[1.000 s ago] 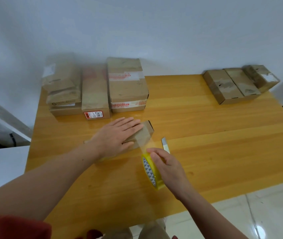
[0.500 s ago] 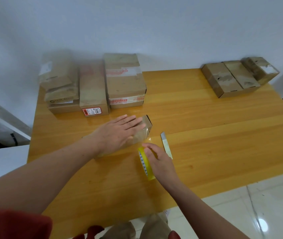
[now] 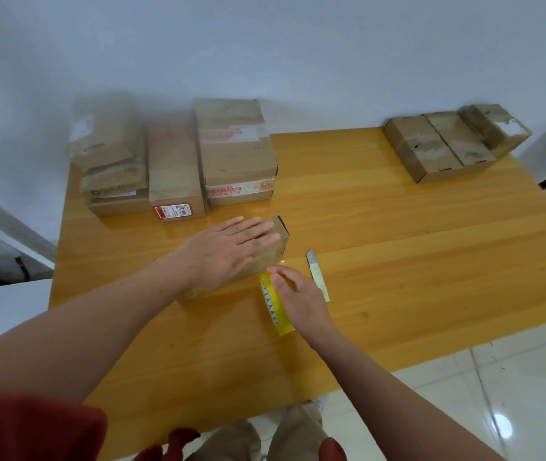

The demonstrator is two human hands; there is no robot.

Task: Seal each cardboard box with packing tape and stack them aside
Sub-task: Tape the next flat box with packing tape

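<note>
One small brown cardboard box [image 3: 280,229] is lying near the middle of the glossy yellow wooden table [image 3: 431,261], its long axis running near-left to far-right. The left hand [image 3: 228,251] is pressing flat on its matte top, fingers straight. The right hand [image 3: 300,296] is clasping a yellow roll of clear packing tape [image 3: 275,307], standing on edge just beside the box's near side; the box is lying up-left of that grip. A slim grey cutter [image 3: 316,274] is resting just right of the hand.

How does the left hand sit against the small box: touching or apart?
Touching. The head view shows the left hand lying flat on the small box, straight fingers across its top, with no gap visible.
</note>
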